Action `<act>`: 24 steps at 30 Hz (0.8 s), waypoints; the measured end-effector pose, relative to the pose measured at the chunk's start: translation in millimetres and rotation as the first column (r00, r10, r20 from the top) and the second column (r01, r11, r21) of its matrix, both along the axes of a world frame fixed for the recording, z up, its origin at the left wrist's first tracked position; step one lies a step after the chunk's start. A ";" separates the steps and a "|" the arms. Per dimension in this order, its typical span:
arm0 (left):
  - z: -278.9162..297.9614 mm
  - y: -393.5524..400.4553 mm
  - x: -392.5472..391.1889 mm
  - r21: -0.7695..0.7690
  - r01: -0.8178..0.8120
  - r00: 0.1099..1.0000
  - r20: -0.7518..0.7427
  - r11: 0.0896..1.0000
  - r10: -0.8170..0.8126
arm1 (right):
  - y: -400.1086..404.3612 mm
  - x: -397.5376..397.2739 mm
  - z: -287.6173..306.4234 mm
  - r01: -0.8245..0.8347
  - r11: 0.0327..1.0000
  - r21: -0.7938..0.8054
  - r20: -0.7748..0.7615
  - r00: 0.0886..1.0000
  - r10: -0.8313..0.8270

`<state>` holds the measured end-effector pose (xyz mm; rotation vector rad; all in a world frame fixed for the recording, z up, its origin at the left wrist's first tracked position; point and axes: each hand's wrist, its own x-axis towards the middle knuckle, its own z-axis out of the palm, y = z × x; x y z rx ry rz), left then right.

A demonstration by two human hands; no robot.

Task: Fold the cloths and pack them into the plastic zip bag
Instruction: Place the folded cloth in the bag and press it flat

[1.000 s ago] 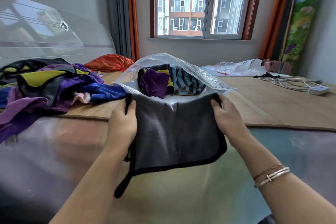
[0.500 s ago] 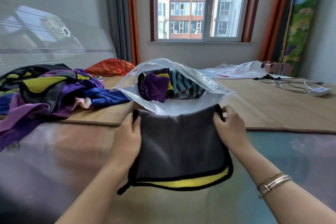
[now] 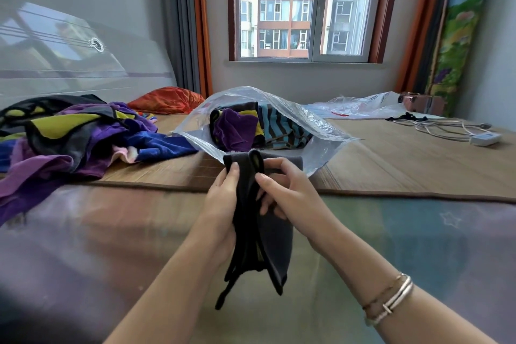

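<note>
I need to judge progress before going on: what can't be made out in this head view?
- Dark grey cloth: its fold count; layers bunch between left hand and right hand.
- Plastic zip bag: how many cloths are inside; crinkled plastic and front cloths hide the rest.
- Cloth pile: its extent; cut off by the left edge.
- Charger: too small to make out.

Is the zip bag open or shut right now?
Open: the bag gapes toward the person, showing the purple cloth and striped cloth inside.
</note>
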<state>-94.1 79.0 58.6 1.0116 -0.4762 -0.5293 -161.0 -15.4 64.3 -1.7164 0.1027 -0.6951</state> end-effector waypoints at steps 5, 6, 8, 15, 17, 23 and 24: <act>-0.1 7.2 -1.2 -0.003 -0.021 0.997 0.073 1.000 0.021 | -3.7 0.7 2.6 -0.093 0.996 0.019 0.063 0.994 0.091; 0.2 7.7 1.0 -0.025 -0.043 0.997 0.055 0.999 0.045 | -7.4 2.5 2.9 0.010 0.998 0.058 0.106 0.994 -0.016; 2.6 9.4 8.7 -0.074 -0.073 0.997 -0.001 0.995 0.073 | -20.3 9.0 -1.0 0.301 0.953 0.039 0.125 0.945 -0.303; 21.1 6.4 46.5 -0.066 -0.111 0.994 0.012 0.992 0.112 | -42.0 37.7 4.2 -0.119 0.887 0.447 -0.166 0.963 0.213; 27.5 -2.0 66.2 -0.006 -0.138 0.985 0.104 0.990 0.138 | -54.7 65.2 14.4 0.049 0.968 0.248 -0.186 0.983 -0.002; 42.0 -56.0 128.2 0.391 -0.285 0.748 0.661 0.875 -0.051 | -117.6 154.0 60.0 0.422 0.665 -0.617 -0.148 0.767 -0.624; 45.8 -66.9 137.8 0.453 -0.336 0.671 0.731 0.826 -0.128 | -127.2 166.2 62.9 0.431 0.580 -0.691 -0.118 0.725 -0.678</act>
